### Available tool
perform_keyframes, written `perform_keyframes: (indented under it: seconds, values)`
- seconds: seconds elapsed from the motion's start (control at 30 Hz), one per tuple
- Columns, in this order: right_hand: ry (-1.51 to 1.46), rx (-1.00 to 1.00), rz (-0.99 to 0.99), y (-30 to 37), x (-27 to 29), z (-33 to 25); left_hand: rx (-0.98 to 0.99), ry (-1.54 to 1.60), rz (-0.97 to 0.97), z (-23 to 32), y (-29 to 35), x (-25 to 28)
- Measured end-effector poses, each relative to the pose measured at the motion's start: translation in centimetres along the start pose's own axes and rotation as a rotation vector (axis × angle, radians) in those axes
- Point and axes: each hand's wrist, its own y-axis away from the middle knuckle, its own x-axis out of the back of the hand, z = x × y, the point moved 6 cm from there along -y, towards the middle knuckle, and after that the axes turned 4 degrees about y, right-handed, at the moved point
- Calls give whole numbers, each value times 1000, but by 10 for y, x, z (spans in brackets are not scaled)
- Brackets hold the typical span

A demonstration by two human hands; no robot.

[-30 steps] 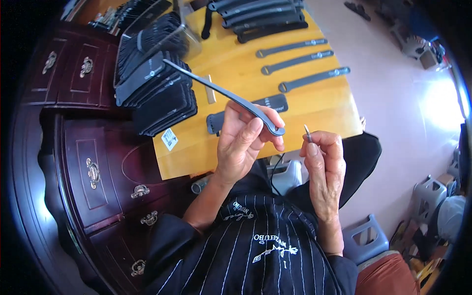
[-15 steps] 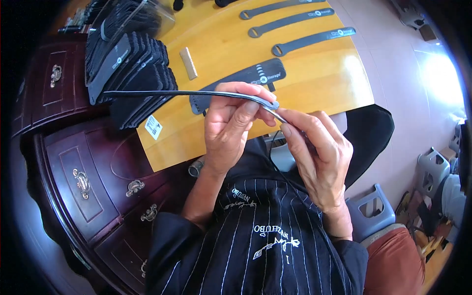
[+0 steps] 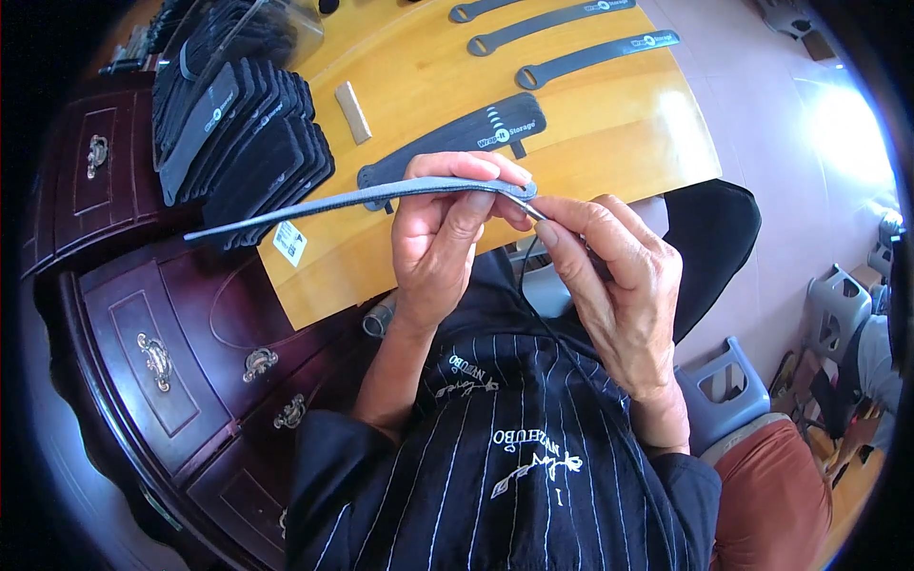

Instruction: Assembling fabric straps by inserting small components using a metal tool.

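Note:
My left hand point(image 3: 433, 257) pinches a long grey-and-black strap point(image 3: 324, 202) near its rounded end, which has a small hole. The strap's free end stretches out to the left above the table's edge. In my right hand point(image 3: 624, 295), a thin metal tool point(image 3: 526, 208) is gripped between thumb and fingertips; its tip meets the strap at the rounded end. The tool's exact kind is hidden by my fingers. Just beyond my left hand lies a wide dark strap point(image 3: 428, 157) with white print.
Three grey straps with loop ends, one of them a long strap point(image 3: 600, 59), lie on the yellow wooden table point(image 3: 609, 143). Piled black straps point(image 3: 257, 143) fill the left side, near a small tan stick point(image 3: 353, 112). Dark drawers point(image 3: 157, 362) stand left; a grey stool point(image 3: 728, 390) stands right.
The strap's free end has swung down and toward me, showing more of its grey face. The metal tool shows more plainly at the hole. Both hands stay nearly in place.

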Motion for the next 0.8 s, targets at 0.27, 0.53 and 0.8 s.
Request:
perform_keyframes:
  seconds: [0.27, 0.53, 0.8]
  values:
    - [43, -22, -50, 0, 1, 5, -15, -71, -21, -2, 0, 1]
    - [68, -11, -29, 0, 1, 8, -16, -130, -55, -3, -1, 1]
    - [224, -6, -15, 4, -1, 12, -104, -375, -90, -4, 5, 8]
